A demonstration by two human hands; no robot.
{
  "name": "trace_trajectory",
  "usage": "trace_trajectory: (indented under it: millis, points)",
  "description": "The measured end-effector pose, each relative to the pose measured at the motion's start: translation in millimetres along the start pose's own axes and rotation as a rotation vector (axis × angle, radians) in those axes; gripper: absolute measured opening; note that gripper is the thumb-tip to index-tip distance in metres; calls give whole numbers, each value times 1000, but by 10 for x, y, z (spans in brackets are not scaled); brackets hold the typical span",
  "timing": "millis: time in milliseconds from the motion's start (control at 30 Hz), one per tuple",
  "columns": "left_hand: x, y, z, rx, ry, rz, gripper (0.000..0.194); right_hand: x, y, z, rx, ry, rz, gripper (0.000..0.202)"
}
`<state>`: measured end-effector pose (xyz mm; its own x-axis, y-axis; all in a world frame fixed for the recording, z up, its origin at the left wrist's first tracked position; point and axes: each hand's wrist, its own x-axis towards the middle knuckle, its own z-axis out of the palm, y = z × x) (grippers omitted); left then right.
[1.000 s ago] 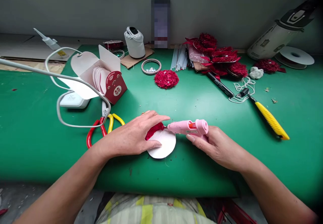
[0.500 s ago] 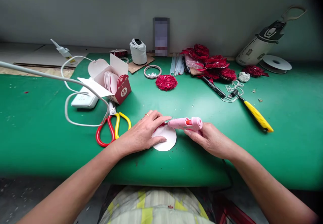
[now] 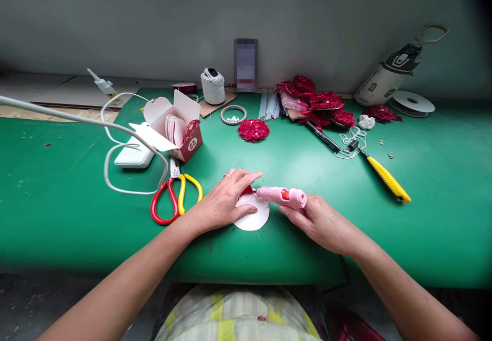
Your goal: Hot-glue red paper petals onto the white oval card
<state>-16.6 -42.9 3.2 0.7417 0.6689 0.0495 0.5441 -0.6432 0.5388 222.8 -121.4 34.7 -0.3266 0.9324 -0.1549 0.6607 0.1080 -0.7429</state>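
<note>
A white paper disc (image 3: 253, 219) lies flat near the table's front edge. My left hand (image 3: 223, 200) rests on its left side, thumb on the disc and fingers apart, beside a small piece of red ribbon (image 3: 246, 191) partly hidden by the fingers. My right hand (image 3: 321, 220) is closed round a pink glue gun (image 3: 282, 196). The gun's nozzle points left, at the ribbon by the disc's upper edge. A round red flower (image 3: 253, 130) lies beyond the disc.
Scissors (image 3: 180, 197) lie left of my left hand, near an open box (image 3: 188, 141) and a white cable (image 3: 77, 116). To the right are a yellow cutter (image 3: 388, 178), a black marker (image 3: 323, 137), red flowers (image 3: 326, 103) and a bottle (image 3: 380, 85).
The camera view has shifted slightly. My left index finger has lifted a little away from the nozzle, showing more red ribbon. The glue gun remains in my right hand at the disc's upper edge.
</note>
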Motion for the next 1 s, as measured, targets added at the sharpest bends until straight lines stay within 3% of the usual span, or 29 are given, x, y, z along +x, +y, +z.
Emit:
trace_trajectory:
  millis: [300,733,867,1000]
  points:
    - [33,-11,5,-38,8,29,68,-58,-55,44,-45,10,33,31]
    - [36,-1,11,-29,28,10,67,-104,-154,-112,264,-14,62,42]
    - [4,5,30,14,58,6,61,-136,-45,-42,293,26,145,42]
    - [-16,15,45,58,68,-8,59,-361,170,10,346,66,309,47]
